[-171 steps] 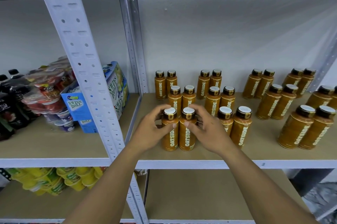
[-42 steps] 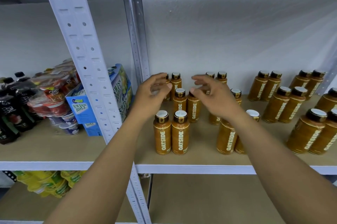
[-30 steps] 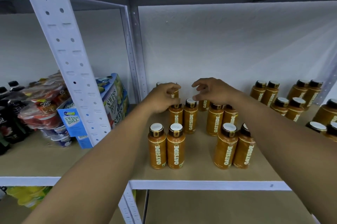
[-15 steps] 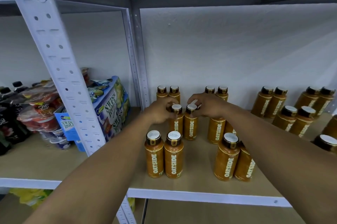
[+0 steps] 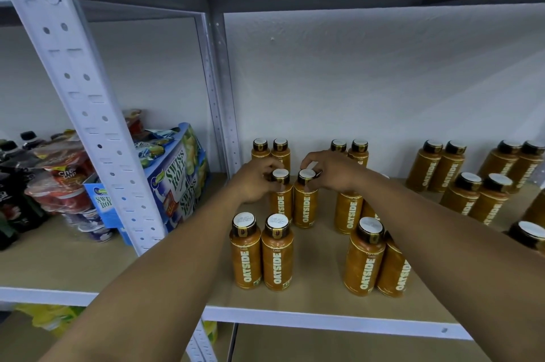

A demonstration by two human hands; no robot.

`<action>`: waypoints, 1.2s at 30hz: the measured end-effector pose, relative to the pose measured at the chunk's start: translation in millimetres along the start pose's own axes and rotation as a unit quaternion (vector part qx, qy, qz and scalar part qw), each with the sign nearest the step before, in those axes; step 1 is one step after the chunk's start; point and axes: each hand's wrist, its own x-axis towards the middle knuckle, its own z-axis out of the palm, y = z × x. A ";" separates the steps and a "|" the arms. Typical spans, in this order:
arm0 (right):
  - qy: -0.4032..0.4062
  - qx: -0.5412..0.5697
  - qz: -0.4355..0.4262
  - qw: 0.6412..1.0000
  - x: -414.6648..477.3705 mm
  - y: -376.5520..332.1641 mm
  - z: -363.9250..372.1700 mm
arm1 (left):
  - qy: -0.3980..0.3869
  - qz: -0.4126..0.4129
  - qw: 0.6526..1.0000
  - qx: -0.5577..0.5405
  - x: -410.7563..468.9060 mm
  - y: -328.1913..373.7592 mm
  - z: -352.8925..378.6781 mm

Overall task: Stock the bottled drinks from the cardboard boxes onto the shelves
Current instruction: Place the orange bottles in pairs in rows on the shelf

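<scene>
Shelf board (image 5: 318, 282) tan, wall (image 5: 383, 81) white; left hand (image 5: 252, 184) pinches left bottle (image 5: 280, 208), right hand (image 5: 336, 174) right bottle (image 5: 305, 208).

Left hand (image 5: 253, 184), right hand (image 5: 334, 173): onto middle bottles (image 5: 305, 206)

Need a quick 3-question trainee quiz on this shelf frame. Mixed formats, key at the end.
1. Multiple choice: the left hand and right hand each grip the cap of an orange Oatside plastic bottle in which pair? A) front pair B) middle pair C) back pair
2. True or false: the blue Swiss Roll cardboard carton stands in the same bay as those bottles.
3. Count: how many pairs make up the leftmost column of bottles on the tan shelf board?
Key: 1 B. 2 False, it sits in the bay to the left. 3 Three.
</scene>
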 end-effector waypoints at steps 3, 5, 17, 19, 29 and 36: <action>-0.005 -0.002 -0.004 1.000 2.3 -5.3 2.0 | 0.010 -0.013 1.000 -0.006 -2.1 -3.0 -3.3; -0.012 0.002 -0.004 1.000 3.9 -10.3 2.9 | 0.015 -0.022 1.000 -0.015 -3.9 -5.8 -6.1; -0.035 0.040 -0.026 0.998 16.0 -39.2 15.1 | 0.050 -0.069 0.992 -0.097 -21.4 -18.9 -22.5; -0.036 0.045 -0.025 0.998 16.1 -40.6 16.5 | 0.058 -0.069 0.990 -0.109 -23.7 -20.5 -21.3; -0.036 0.073 -0.018 0.997 12.8 -33.2 17.1 | 0.073 -0.072 0.987 -0.122 -25.6 -23.5 -15.3; -0.028 0.083 -0.010 0.996 15.4 -32.9 21.1 | 0.078 -0.062 0.986 -0.135 -30.4 -21.4 -13.8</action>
